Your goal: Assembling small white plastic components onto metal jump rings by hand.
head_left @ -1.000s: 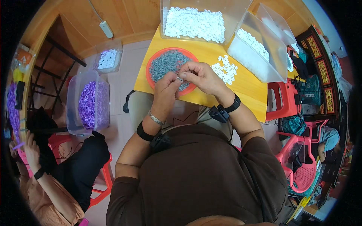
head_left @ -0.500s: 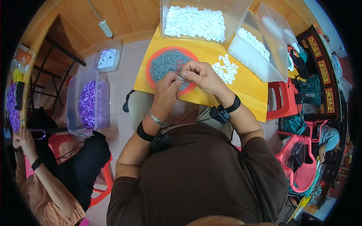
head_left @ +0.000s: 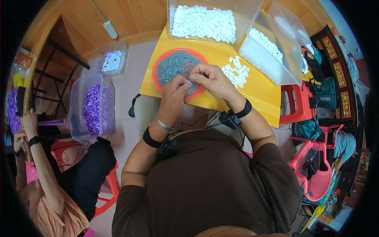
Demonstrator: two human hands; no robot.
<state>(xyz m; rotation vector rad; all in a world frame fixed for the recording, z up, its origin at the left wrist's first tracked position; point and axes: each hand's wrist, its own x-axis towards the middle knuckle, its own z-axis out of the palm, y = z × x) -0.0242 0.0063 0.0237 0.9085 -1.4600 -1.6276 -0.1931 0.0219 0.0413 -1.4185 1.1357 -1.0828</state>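
My left hand (head_left: 175, 91) pinches a small white plastic piece (head_left: 189, 82) between thumb and fingertips, above the near right part of a red-orange bowl (head_left: 155, 81). The bowl holds a heap of small grey metal screws or nails (head_left: 175, 67). Close beside it, my right hand (head_left: 212, 81) is closed in a pinch, its fingertips meeting at the white piece. Whatever lies between those fingertips is too small to make out. To the right of my right hand, loose white plastic pieces (head_left: 237, 73) are spread on the yellow table (head_left: 252, 96).
Clear bins of white pieces (head_left: 203, 23) (head_left: 268, 59) stand at the table's back and right. On the floor at left is a clear bin of purple pieces (head_left: 92, 112). A co-worker (head_left: 55, 193) sits at far left. Red stools (head_left: 296, 104) and a pink chair (head_left: 316, 173) stand right.
My hands keep almost the same place and pinch over the bowl. At the far left, the co-worker's arms and hands have shifted, one hand raised higher.
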